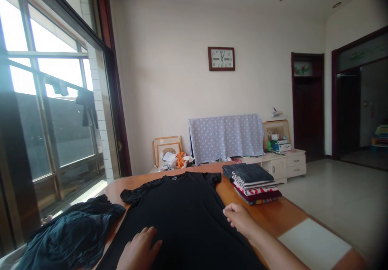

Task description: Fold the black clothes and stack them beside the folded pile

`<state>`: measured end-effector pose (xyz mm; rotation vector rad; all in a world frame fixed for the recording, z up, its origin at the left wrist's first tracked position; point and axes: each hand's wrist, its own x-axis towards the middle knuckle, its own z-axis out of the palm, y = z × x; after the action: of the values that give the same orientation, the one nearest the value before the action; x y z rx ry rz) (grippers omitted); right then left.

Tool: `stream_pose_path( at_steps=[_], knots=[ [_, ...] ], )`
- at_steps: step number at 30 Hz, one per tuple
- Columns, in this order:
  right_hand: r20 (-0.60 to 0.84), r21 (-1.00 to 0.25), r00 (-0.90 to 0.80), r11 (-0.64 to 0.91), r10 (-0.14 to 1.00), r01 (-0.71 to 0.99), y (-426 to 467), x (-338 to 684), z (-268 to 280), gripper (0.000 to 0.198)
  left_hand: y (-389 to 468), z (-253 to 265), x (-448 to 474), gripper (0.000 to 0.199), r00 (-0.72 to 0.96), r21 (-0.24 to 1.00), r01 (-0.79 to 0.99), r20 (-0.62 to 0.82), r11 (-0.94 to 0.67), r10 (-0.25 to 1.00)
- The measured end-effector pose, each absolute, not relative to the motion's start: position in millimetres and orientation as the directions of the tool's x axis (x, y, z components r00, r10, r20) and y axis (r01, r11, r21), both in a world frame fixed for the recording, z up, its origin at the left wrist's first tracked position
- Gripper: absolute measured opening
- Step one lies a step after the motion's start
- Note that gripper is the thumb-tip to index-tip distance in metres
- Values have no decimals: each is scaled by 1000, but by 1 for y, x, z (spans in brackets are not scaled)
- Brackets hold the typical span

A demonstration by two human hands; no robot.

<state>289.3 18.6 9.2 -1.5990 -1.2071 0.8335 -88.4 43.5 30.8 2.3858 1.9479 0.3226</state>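
A black short-sleeved T-shirt (182,213) lies spread on the wooden table (295,209), its collar at the far end and both sleeves out to the sides. My left hand (140,249) rests over the lower left part of the shirt, fingers stretched and thumb apart. At the shirt's right edge, my right hand (238,218) has its fingers curled closed on the cloth; the fingertips are partly hidden. Just beyond that hand stands a stack of folded clothes (254,183), with dark grey, striped, red-and-white and maroon layers.
Crumpled dark clothes (69,233) lie at the table's left side. A pale sheet (315,243) covers the near right corner. Behind the table are a low white cabinet (295,163), a dotted cloth cover (226,138) and picture frames (166,142). A large window (60,92) is at left.
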Motion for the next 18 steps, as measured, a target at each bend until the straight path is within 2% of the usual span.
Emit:
stream_pose_path(
  at_steps=[3,8,13,18],
  knots=[
    [-95,-964,301,-163,949,211,47,286,12,19,75,35,-75,42,269,180,940,136,-290,954],
    [-181,-968,384,-233,906,94,99,286,11,14,128,25,-58,41,327,178,917,171,-356,929],
    [-195,-961,439,-261,877,94,155,290,10,14,157,2,-51,45,324,199,912,188,-359,927],
    [-132,-949,508,-257,851,183,211,298,8,17,164,-14,-52,44,284,244,912,201,-329,937]
  ],
)
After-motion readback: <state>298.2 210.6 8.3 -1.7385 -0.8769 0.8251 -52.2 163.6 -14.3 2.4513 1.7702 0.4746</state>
